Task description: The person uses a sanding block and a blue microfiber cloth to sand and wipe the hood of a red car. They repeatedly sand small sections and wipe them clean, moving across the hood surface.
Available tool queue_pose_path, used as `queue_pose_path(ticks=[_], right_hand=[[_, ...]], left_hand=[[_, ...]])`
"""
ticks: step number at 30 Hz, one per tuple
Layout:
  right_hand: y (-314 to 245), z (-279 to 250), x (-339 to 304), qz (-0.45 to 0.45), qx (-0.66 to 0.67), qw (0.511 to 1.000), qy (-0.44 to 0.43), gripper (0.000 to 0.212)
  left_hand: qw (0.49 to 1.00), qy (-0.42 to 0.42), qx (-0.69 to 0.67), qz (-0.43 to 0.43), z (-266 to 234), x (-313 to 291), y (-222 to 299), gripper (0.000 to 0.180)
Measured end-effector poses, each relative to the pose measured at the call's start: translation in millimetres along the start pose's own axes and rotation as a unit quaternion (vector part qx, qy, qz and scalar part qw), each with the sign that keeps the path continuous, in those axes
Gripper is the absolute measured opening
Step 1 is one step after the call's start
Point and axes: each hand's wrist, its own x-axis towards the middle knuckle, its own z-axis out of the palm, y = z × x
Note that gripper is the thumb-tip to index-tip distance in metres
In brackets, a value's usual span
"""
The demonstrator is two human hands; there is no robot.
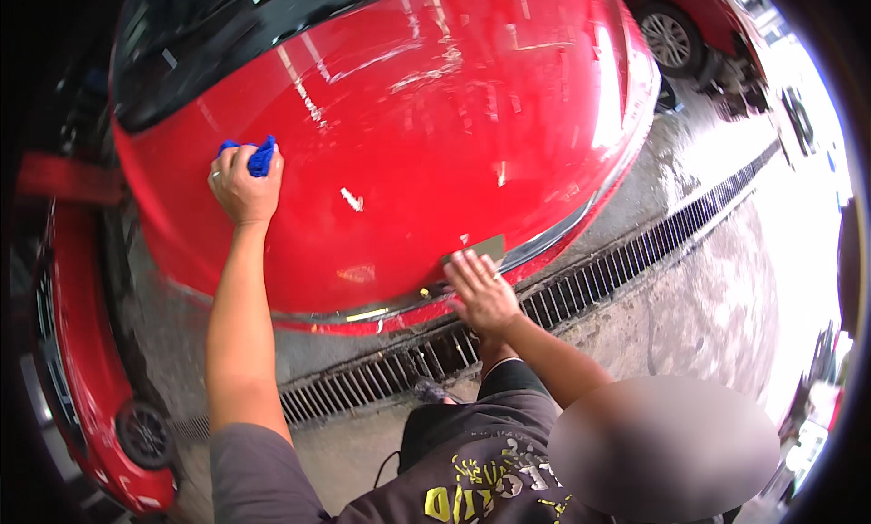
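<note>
A glossy red car hood (408, 179) spreads out in front of me. High on its left side, my left hand (247, 181) grips a crumpled blue cloth (262, 156); the cloth bulges out past the fingertips. My right hand (483, 290) is at the hood's front edge, over a flat olive-grey sheet (491, 246) that looks like sandpaper. Its fingers lie fairly straight across the sheet, and part of the sheet sticks out beyond them. The thumb's hold cannot be made out. Small yellow bits (366, 314) lie along the front edge, left of that hand.
A slotted metal floor drain (363, 388) runs across the concrete between me and the car. The dark windshield (204, 48) rises behind the hood. Another red car (95, 342) stands at the left, and a red one with a silver wheel (670, 39) at the far right.
</note>
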Motion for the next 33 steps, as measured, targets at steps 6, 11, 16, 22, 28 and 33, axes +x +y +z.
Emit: queue_pose_path(ticks=[6, 11, 16, 22, 28, 33], right_hand=[[-1.1, -5.8, 19.2, -0.013, -0.004, 0.997, 0.07, 0.086], [-8.2, -90.0, 124.5, -0.016, -0.017, 0.995, 0.099, 0.097], [29.6, -168.3, 305.7, -0.01, -0.066, 0.99, 0.122, 0.107], [48.6, -204.5, 418.2, -0.035, -0.07, 0.982, 0.171, 0.109], [-8.6, -134.4, 265.2, -0.024, -0.016, 0.988, 0.152, 0.105], [-17.3, -7.4, 28.7, 0.019, -0.004, 0.999, 0.031, 0.097]], left_hand=[[0.964, -0.03, 0.072, -0.253, -50.6, -129.7, -156.8, 0.084], [0.942, -0.013, 0.073, -0.327, -49.7, -151.1, -162.1, 0.085], [0.942, 0.035, 0.082, -0.323, -45.4, -160.4, -146.6, 0.074], [0.944, 0.044, 0.068, -0.319, -49.0, -156.2, -148.5, 0.07], [0.953, 0.059, 0.107, -0.278, -51.4, -170.2, -176.4, 0.071], [0.946, 0.037, 0.087, -0.31, -32.1, -154.2, -160.5, 0.074]])
